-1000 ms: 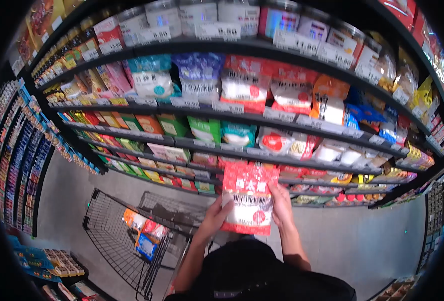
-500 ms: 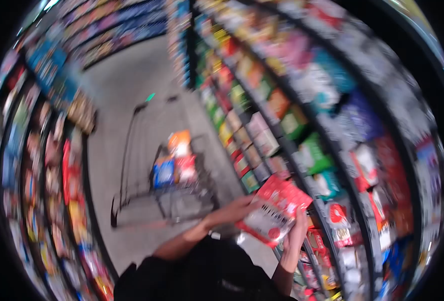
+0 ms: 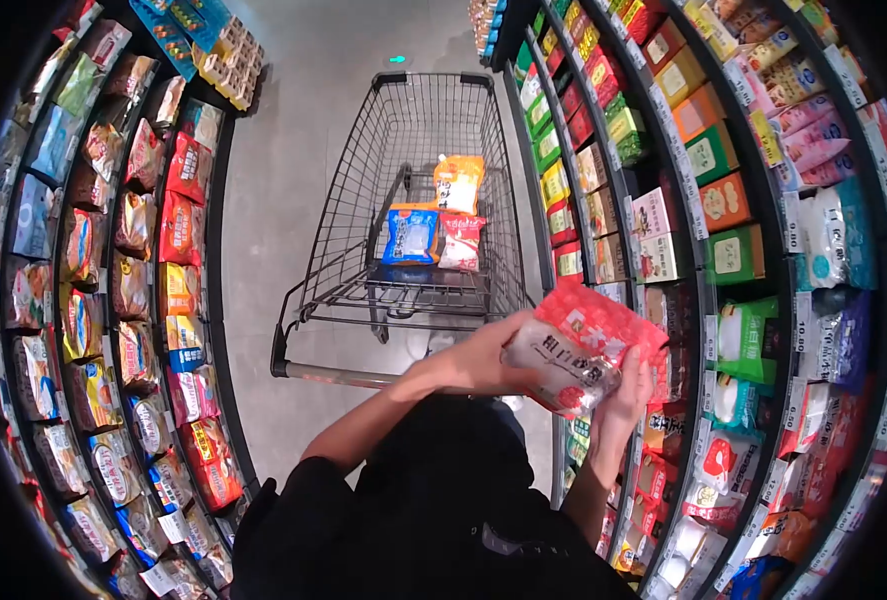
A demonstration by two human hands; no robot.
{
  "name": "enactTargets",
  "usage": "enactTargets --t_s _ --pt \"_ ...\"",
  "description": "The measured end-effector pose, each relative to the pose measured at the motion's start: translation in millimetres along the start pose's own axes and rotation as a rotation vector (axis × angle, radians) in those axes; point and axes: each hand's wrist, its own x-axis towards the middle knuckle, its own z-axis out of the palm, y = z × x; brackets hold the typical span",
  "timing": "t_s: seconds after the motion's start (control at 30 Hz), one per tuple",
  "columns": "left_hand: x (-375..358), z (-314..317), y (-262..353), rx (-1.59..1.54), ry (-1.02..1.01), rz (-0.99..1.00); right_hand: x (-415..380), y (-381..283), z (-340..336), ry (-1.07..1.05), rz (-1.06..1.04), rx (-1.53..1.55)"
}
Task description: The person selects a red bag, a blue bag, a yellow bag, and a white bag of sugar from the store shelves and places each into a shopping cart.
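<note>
A red and white bag of sugar (image 3: pixel 585 345) is held up in front of my body at the right, its printed face towards me. My left hand (image 3: pixel 488 355) grips its left edge. Closed on its lower right side is my right hand (image 3: pixel 627 392), the fingers along the edge. Ahead stands a black wire shopping cart (image 3: pixel 339 377), its handle close to my left forearm. Inside it lie an orange bag (image 3: pixel 459 184), a blue bag (image 3: pixel 412 236) and a red and white bag (image 3: pixel 461 244).
Shelves of bagged goods (image 3: pixel 181 250) line the left side of the aisle. On the right, close to my hands, shelves hold boxes (image 3: pixel 735 252) and bags, including a green bag (image 3: pixel 745 340). Grey floor (image 3: pixel 278 200) runs between them. A blue display (image 3: pixel 188 30) stands at the far left.
My view has turned and steadied, so the cart now sits upright ahead. Both hands still hold the bag of sugar, which appears slightly higher and further right.
</note>
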Motion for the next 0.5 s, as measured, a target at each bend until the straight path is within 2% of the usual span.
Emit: enactTargets --t_s 0.07,0.2,0.23,0.33,0.4,0.47,0.5 --pt "-2 -22 1 0.087 -0.008 -0.001 5 7 20 -0.005 0.003 -0.047" --pt "-7 -50 8 0.07 0.025 -0.065 15 23 41 -0.069 0.03 -0.043" --pt "-7 -56 4 0.048 0.07 -0.014 19 28 39 -0.089 -0.045 -0.247" --pt "-10 -108 -10 0.087 0.155 -0.05 19 51 44 -0.085 -0.071 -0.34" --pt "-4 -148 5 0.029 0.237 -0.101 20 87 31 -0.15 -0.29 -0.642" --pt "6 -189 11 -0.038 0.416 -0.09 15 110 31 -0.176 -0.491 -1.117" --pt "14 -213 6 -0.001 0.47 -0.087 13 113 37 -0.169 -0.48 -1.122"
